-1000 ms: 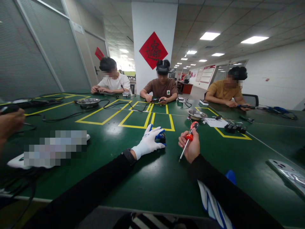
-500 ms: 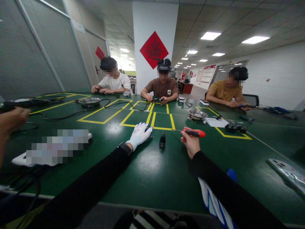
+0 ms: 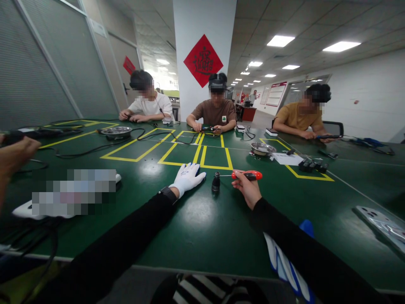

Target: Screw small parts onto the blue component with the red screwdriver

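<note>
My left hand point(image 3: 189, 179), in a white glove with blue fingertips, lies palm down on the green table with its fingers stretched out. To its right stands a small black tapered part point(image 3: 215, 184), upright and apart from the glove. A screwdriver point(image 3: 252, 175) with a red and black handle is in the bare fingers of my right hand point(image 3: 248, 190). Its thin shaft points left, and the tip reaches the upper part of the black piece; whether they touch I cannot tell.
Another white and blue glove point(image 3: 284, 266) lies under my right forearm. A phone point(image 3: 379, 226) is at the right, a white object point(image 3: 76, 194) at the left. Metal bowls point(image 3: 262, 148), black parts point(image 3: 311, 164) and cables lie farther off. Several co-workers sit around; one's hand point(image 3: 20, 154) enters from the left.
My right hand has brought the screwdriver left, up to the black part. My left hand has shifted slightly right, over the spot where small bits lay. The view has tilted slightly.
</note>
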A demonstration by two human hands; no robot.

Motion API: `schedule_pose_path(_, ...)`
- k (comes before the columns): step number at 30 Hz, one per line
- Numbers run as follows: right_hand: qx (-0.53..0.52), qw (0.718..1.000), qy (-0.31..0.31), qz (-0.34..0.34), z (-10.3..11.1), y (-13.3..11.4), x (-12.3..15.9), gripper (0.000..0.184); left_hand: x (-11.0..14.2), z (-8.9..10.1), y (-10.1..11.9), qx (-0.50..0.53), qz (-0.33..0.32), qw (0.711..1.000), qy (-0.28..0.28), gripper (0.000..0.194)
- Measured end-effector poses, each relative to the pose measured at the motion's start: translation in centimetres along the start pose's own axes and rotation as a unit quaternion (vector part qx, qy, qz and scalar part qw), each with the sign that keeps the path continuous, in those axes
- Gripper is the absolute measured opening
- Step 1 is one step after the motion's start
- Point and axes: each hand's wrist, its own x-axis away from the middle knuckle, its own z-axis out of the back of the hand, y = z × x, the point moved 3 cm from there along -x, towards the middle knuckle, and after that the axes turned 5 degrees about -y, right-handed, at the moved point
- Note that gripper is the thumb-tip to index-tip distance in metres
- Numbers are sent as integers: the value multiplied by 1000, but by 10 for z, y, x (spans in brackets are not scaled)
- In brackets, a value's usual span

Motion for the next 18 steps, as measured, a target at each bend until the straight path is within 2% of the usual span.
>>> schedule_pose_path(5, -46, 998, -23, -27, -3, 2, 0, 30, -1, 0, -1, -5, -12, 1000, -1, 85)
schedule_pose_path(11, -42, 996, -62, -51, -7, 3, 2, 29, -1, 1, -2, -20, -7, 1000, -13, 89)
schedule_pose_path(18, -55, 995, -58, -61, -5, 5, -1, 27, -3, 2, -5, -11, -16, 999, -41, 93)
